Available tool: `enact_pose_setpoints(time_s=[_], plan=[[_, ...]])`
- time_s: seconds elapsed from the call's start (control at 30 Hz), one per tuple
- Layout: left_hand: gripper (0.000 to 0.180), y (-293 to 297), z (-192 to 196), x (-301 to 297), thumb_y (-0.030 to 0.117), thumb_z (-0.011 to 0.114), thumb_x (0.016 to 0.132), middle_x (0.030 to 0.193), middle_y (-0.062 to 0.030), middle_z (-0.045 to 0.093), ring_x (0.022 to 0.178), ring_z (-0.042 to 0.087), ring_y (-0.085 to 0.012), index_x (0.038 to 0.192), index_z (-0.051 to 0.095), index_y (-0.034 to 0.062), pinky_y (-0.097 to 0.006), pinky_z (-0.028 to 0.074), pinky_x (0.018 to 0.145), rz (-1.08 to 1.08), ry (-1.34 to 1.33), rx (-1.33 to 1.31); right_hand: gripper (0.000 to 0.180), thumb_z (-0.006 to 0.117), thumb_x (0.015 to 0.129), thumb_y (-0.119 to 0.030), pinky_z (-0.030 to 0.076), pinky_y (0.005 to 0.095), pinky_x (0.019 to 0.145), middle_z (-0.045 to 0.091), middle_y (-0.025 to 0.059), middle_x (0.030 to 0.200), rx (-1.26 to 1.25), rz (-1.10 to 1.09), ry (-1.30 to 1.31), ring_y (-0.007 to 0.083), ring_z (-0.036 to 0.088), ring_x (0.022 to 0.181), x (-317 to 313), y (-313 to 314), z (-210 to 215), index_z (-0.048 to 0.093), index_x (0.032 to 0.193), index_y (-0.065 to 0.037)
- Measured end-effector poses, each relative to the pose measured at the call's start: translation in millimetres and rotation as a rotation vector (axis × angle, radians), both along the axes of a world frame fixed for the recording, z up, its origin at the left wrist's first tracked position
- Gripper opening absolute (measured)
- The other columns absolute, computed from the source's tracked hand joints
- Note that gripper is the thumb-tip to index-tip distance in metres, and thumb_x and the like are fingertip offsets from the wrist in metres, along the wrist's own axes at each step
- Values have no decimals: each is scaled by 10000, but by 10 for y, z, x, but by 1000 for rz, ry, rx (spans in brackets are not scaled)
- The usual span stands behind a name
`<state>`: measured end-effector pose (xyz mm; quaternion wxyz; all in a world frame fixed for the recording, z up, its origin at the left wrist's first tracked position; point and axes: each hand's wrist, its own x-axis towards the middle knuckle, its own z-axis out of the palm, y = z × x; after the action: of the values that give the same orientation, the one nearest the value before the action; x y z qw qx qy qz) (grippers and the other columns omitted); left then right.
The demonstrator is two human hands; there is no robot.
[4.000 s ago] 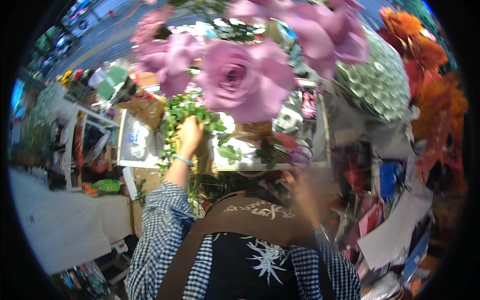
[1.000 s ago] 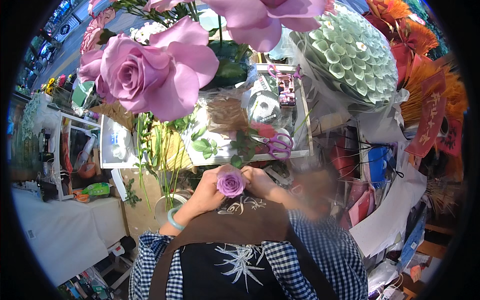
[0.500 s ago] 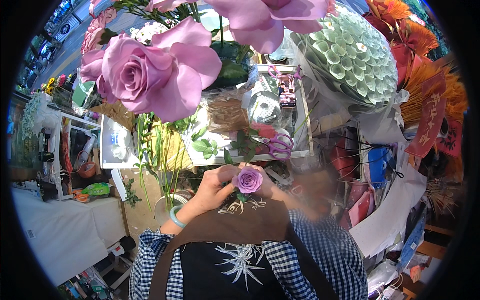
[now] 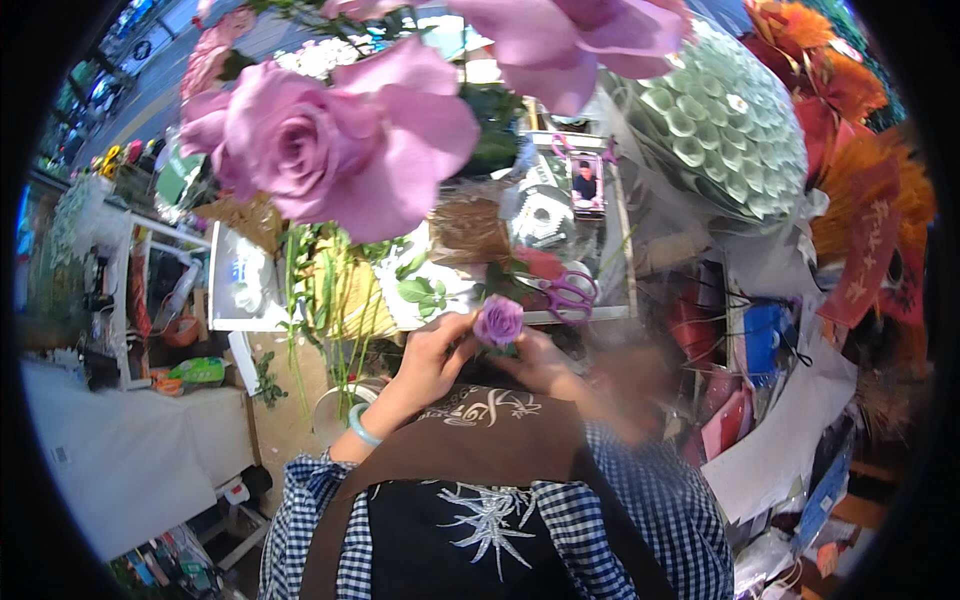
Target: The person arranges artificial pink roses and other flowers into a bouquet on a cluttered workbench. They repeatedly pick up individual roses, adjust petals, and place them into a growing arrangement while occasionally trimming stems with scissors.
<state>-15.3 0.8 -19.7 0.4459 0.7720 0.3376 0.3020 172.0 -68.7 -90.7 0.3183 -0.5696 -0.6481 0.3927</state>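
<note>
A small purple rose (image 4: 499,321) is held in front of my chest, its bloom facing up. My left hand (image 4: 432,357) has its thumb and fingers pinched at the left edge of the bloom. From the other side my right hand (image 4: 540,365) is closed just under the flower; its fingertips and the stem are mostly hidden. Purple-handled scissors (image 4: 569,296) lie beyond my right hand on the edge of the white table (image 4: 457,318). Loose green leaves (image 4: 422,292) rest on the table past my left hand.
Large pink-purple roses (image 4: 300,145) loom close at the top. Cut green stems (image 4: 345,350) hang over the table's front edge on the left. A phone (image 4: 587,187) stands at the back, beside a pale green bouquet (image 4: 725,125). Orange dried flowers (image 4: 875,175) are far right.
Both hands have moved slightly up and away from my chest with the rose. More of the right hand's back now shows, and the whole view has shifted a little.
</note>
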Motion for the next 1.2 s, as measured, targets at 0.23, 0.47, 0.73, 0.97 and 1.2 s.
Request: enact_pose_setpoints(time_s=[0.23,0.47,0.73,0.97,1.2], plan=[[191,61,-181,39,59,608,860,782,-146,599,682,589,-305,1038,624,-9,-352,467,620,121,45,58,110,671,837,-30,452,225,660,598,32,800,-5,-501,517,82,554,706,10,4,500,611,917,16],[177,4,-184,95,88,633,855,777,-165,617,654,602,-315,1005,633,-6,-360,474,602,201,62,12,248,712,829,-73,446,197,691,622,12,872,-148,-365,881,41,557,754,-185,177,579,553,1001,7],[191,-32,-142,126,126,614,888,808,-162,659,701,654,-278,1037,633,7,-337,502,641,203,27,-74,188,665,867,-54,446,181,700,631,24,883,-98,-443,787,40,564,777,-188,170,633,561,1000,29],[174,-29,-55,153,142,568,922,746,-131,650,658,633,-221,1030,628,19,-314,491,635,158,-37,-194,143,650,868,-24,484,217,686,632,51,893,50,-463,908,81,592,759,-231,134,498,571,980,18],[146,41,-69,52,90,526,944,814,-35,575,741,504,-91,1015,592,-19,-234,441,684,22,-50,-362,182,636,866,-25,521,273,723,629,84,951,-116,-339,1230,142,624,812,-111,146,463,545,1017,20]])
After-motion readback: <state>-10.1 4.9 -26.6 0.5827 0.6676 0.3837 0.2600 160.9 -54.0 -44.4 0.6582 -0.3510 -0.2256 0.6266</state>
